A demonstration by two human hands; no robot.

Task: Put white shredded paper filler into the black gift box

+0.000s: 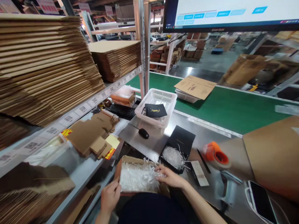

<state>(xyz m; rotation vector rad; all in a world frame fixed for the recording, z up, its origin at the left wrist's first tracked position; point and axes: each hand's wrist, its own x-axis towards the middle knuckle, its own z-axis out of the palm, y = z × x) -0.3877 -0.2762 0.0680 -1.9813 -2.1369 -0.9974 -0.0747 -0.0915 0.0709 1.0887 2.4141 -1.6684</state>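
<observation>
A small cardboard box [126,161] filled with white shredded paper [137,179] sits at the near edge of the steel table, right in front of me. My left hand [109,196] grips the box's near left corner with curled fingers. My right hand [169,176] rests on the right side of the box, its fingers pinched into the shredded paper. Just beyond lies an open black gift box [178,146] with more white shreds [173,156] in it.
A white basket [161,96] holds a black bag [155,110]. A mouse [143,133], keyboard [121,110], orange tape dispenser [216,154], label card [199,173] and phone [263,202] lie around. Flat cardboard stacks [46,62] fill shelves at left; a green conveyor [221,105] runs behind.
</observation>
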